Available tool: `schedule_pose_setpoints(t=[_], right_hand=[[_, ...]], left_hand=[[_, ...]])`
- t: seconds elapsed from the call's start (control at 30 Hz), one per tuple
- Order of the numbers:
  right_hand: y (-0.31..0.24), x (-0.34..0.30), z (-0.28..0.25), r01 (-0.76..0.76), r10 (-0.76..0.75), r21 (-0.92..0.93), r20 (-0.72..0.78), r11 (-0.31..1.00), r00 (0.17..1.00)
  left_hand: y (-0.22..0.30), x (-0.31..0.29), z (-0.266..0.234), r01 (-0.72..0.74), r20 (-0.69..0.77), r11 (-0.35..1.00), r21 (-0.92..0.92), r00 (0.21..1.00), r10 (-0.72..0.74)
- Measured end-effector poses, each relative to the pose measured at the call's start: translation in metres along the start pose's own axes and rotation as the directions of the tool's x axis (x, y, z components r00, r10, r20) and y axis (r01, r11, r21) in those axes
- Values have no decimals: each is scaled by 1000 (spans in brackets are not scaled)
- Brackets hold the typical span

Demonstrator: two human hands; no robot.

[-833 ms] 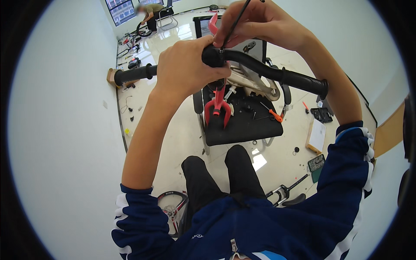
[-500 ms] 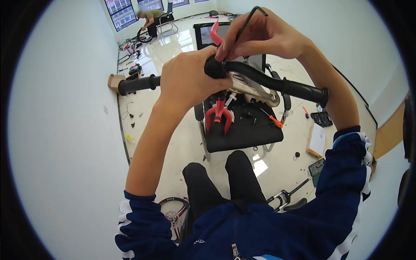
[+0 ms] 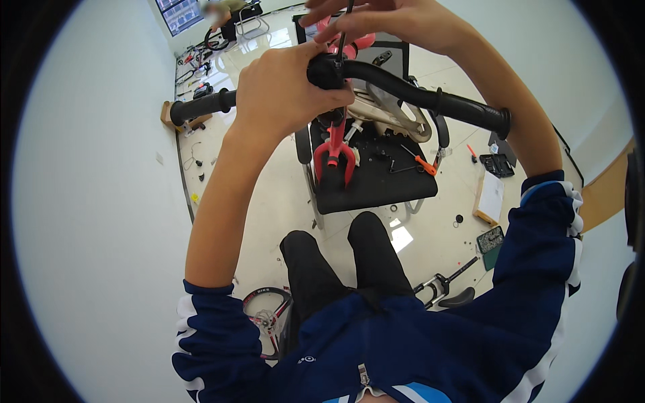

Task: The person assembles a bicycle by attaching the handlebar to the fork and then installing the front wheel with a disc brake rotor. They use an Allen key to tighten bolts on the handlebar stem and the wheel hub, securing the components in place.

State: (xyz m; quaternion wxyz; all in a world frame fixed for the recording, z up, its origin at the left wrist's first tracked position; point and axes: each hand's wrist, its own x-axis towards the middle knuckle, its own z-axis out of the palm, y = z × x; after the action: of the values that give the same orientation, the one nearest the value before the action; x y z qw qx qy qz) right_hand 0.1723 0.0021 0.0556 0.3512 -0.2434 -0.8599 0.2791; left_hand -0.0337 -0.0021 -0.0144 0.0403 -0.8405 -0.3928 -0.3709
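My left hand grips a black bicycle handlebar near its centre clamp, held up in front of me. Rubber grips sit on both bar ends, one at the left and one at the right. My right hand pinches a thin black rod-like tool that points down into the clamp. A red fork hangs below the clamp.
A black chair in front of my knees carries a beige frame part, an orange-handled tool and small parts. On the floor lie a small wheel, a saddle with post, tool cases and a cardboard box.
Both hands and the handlebar have risen higher in view. My right hand has shifted up to the top edge, still holding the thin tool at the clamp.
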Motion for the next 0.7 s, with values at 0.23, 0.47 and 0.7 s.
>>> schedule_pose_setpoints(t=[0.23,0.47,0.7], right_hand=[[-7,-5,-6,-64,65,48,-6,997,998],[6,4,-2,-34,40,158,-30,987,999],[5,1,-13,-1,2,193,-5,981,1000]], left_hand=[[-2,1,4,-42,-11,999,9,999,42],[-3,-1,6,-63,-43,998,24,997,64],[-5,4,3,-24,3,999,-27,1000,24]])
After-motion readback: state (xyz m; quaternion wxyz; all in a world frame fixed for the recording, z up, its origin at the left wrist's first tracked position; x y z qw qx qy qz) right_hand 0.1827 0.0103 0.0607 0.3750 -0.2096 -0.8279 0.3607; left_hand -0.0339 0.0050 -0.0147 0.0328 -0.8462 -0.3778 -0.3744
